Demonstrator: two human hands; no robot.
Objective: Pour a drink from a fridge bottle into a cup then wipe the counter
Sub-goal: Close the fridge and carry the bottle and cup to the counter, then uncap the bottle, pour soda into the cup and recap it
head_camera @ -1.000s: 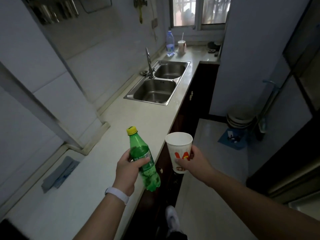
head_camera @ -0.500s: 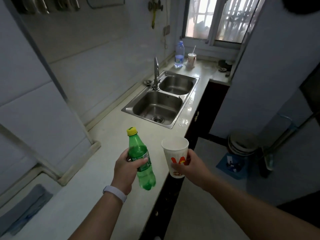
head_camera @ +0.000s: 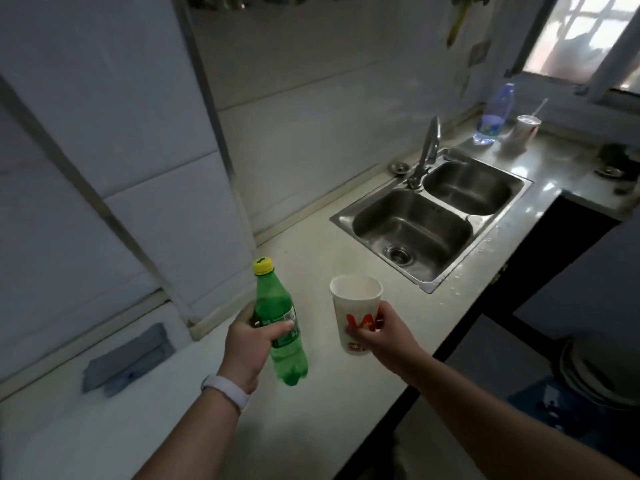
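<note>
My left hand (head_camera: 247, 344) grips a green plastic bottle (head_camera: 277, 317) with a yellow cap, held nearly upright above the pale counter (head_camera: 311, 427). The cap is on. My right hand (head_camera: 381, 337) holds a white paper cup (head_camera: 355, 310) with red and yellow print, upright, just right of the bottle and over the counter. A grey-blue cloth (head_camera: 126, 360) lies flat on the counter at the left, against the wall.
A steel double sink (head_camera: 433, 216) with a tap (head_camera: 427, 147) is set into the counter ahead on the right. A clear water bottle (head_camera: 493, 112) and a small cup with a straw (head_camera: 526, 128) stand beyond it. Dark cabinet fronts drop off along the counter's right edge.
The view has closed in on the counter. Both hands have moved left from beyond the counter edge to over its surface, still holding the bottle and the cup.
</note>
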